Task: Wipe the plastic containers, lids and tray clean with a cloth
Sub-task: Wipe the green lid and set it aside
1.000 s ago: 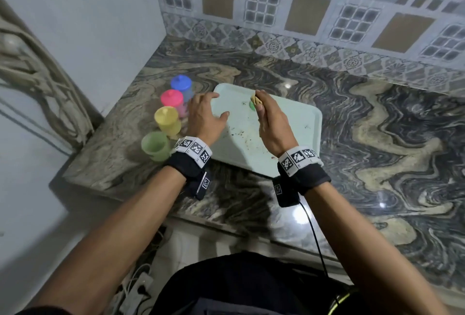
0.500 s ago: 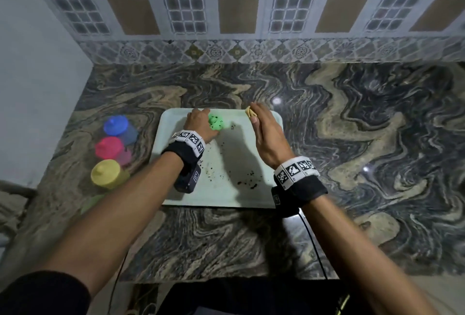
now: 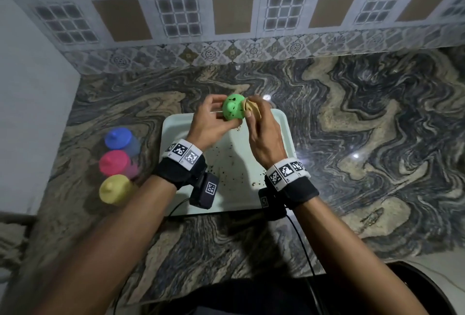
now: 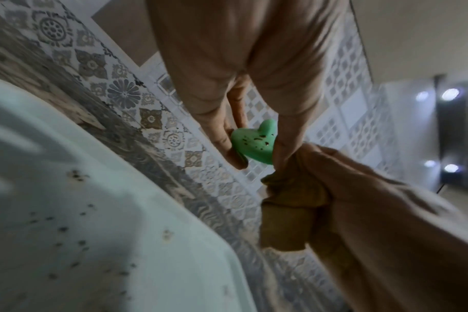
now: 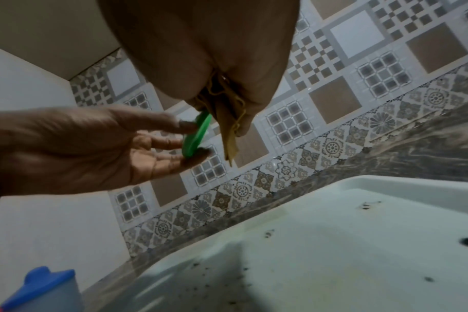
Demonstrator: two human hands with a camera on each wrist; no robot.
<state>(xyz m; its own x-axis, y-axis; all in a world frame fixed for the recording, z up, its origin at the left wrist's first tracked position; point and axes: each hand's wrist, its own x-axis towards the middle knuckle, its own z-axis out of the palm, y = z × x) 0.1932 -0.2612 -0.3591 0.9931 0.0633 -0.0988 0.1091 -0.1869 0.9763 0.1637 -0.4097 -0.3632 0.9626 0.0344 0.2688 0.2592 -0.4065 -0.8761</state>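
My left hand point(image 3: 212, 119) holds a round green lid point(image 3: 233, 110) by its rim, lifted above the far end of the pale tray point(image 3: 284, 136). Dark specks dot the lid point(image 4: 254, 143) top. My right hand point(image 3: 259, 126) grips a folded tan cloth point(image 3: 251, 107) against the lid's right edge. In the right wrist view the cloth point(image 5: 229, 130) hangs just beside the lid point(image 5: 198, 135), seen edge-on between the left hand's fingertips point(image 5: 192, 125). The tray point(image 5: 334, 242) surface carries scattered dark crumbs. Three lidded containers, blue point(image 3: 120, 139), pink point(image 3: 115, 163) and yellow point(image 3: 114, 188), stand left of the tray.
The tray lies on a marbled stone counter point(image 3: 364, 126) backed by a patterned tile wall point(image 3: 231, 17). A plain white wall point(image 3: 30, 103) closes the left side. Cables from the wrist cameras trail over the counter's front edge point(image 3: 299, 239).
The left hand took the green lid off the tray and raised it. The right hand brought the cloth against it. The head view swung right and closer.
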